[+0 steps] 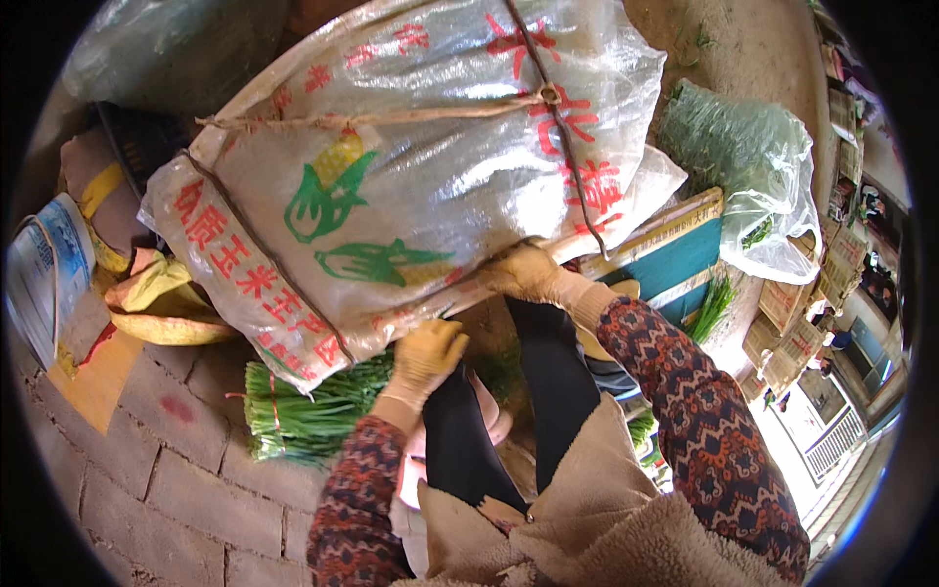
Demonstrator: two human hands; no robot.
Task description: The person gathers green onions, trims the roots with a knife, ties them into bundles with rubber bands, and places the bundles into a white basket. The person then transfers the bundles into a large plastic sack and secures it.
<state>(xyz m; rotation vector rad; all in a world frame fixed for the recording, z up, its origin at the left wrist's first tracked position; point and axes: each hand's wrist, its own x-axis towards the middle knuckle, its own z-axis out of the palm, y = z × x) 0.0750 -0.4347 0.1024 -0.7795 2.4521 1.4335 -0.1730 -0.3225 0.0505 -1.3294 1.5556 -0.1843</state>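
In front of me a large clear plastic sheet [440, 183] printed with corn and red writing is spread out, with dark cords and a brown strap across it. My right hand [532, 275], in a yellowish glove, grips its near edge. My left hand [429, 356], gloved alike, rests at the same edge further left with fingers curled; whether it pinches the plastic is hidden. Partly under the near left corner lies a bundle of green chives or similar stalks [315, 414], bound with a red band. What the sheet covers cannot be seen.
A pale plastic bag of greens [741, 161] sits at the right, beyond a teal printed box [660, 253] and loose green stalks [711, 301]. Left are a yellow bowl-like piece [169, 326] and a cardboard piece [99, 381] on paving [198, 499]. Stacked cartons [796, 348] stand far right.
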